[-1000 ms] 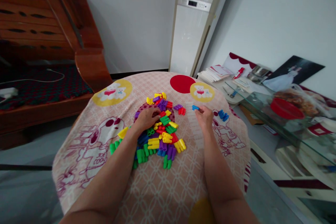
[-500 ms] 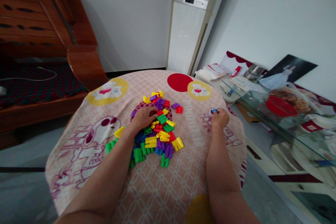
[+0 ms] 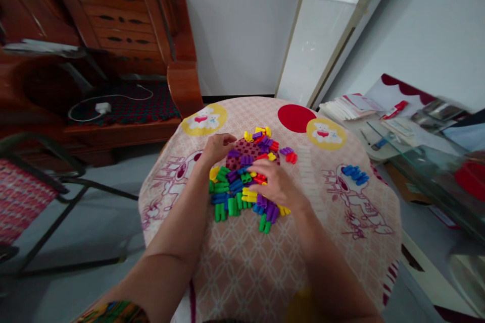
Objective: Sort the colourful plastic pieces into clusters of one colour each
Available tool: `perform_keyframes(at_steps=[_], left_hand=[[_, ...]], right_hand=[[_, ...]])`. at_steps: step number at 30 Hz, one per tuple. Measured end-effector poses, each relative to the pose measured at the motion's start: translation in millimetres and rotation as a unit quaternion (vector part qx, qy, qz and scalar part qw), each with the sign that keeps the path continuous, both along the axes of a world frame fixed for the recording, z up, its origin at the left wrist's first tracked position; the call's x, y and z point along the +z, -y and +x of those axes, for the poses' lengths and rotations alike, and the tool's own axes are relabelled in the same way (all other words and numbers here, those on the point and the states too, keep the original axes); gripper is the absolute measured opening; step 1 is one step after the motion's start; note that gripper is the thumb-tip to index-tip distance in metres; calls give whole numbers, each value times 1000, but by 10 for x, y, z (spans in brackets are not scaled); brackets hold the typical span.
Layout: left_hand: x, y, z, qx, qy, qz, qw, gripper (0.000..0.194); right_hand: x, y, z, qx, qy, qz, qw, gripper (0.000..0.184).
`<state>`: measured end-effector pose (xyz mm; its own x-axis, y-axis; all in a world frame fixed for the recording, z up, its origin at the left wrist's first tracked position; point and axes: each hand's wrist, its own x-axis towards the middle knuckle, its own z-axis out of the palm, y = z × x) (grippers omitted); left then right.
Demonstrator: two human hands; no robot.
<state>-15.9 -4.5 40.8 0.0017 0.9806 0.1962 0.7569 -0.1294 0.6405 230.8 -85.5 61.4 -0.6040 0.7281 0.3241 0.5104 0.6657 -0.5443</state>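
Observation:
A heap of plastic toy blocks [image 3: 237, 186], made of joined tubes in green, blue, yellow, purple and red, lies on the cloth-covered round table [image 3: 242, 257]. Over the heap's right part is my right hand [image 3: 275, 181], thumb and fingers apart above the blocks, holding nothing that I can see. My left hand [image 3: 219, 147] hovers at the heap's upper left beside a dark red checked patch [image 3: 248, 149], fingers stretched out and nothing visible in them. Apart from the heap, blue blocks [image 3: 355, 174] lie grouped on the right, over a printed dog.
A purple and a red block [image 3: 290, 154] lie right of the heap. Beyond the table's right edge stands a glass-topped cabinet [image 3: 428, 154] with papers and a red bowl [image 3: 472, 179]. A wooden bench [image 3: 125, 25] and a folding chair [image 3: 26, 197] are on the left.
My right hand has let go of a blue block at the blue group and moved left over the heap. My left hand has drawn off the blocks towards the upper left. The view has swung left.

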Motion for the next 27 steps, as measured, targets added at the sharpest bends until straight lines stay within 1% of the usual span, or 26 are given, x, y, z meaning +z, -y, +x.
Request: perform_keyframes(at_steps=[1, 2, 3, 4, 5, 7, 9, 11, 15, 20, 23, 27], left_hand=[[-15, -2, -29, 8, 4, -3, 1000, 34], [-31, -3, -50, 12, 8, -6, 1000, 35], [-46, -5, -64, 14, 13, -9, 1000, 35], [-61, -8, -72, 14, 16, -12, 1000, 35], [-74, -10, -73, 14, 18, -14, 1000, 35], [-98, -18, -65, 10, 21, -16, 1000, 35], [-121, -29, -53, 8, 20, -18, 1000, 34], [-139, -43, -47, 6, 20, -21, 1000, 34], [-116, -49, -44, -12, 49, -15, 999, 35], [24, 26, 66, -91, 75, -4, 993, 36], [55, 68, 200, -128, 56, -16, 990, 36], [26, 84, 346, -155, -19, -33, 987, 27]], right_hand=[[-20, 114, -186, 75, 36, 10, 997, 37], [-49, 219, -338, 127, 69, 22, 989, 41], [-82, 308, -454, 155, 98, 35, 982, 41], [-118, 373, -534, 165, 127, 51, 977, 40], [-151, 409, -579, 160, 150, 67, 973, 38], [-202, 396, -582, 118, 181, 95, 972, 29], [-229, 294, -500, 61, 187, 109, 974, 20], [-242, 158, -376, 10, 178, 112, 978, 16], [-289, -59, -135, -72, 134, 115, 982, 26], [-395, -200, 41, -138, 72, 115, 981, 34], [-441, -267, 120, -180, 35, 113, 977, 35], [-470, -337, 236, -226, -1, 106, 968, 31]])
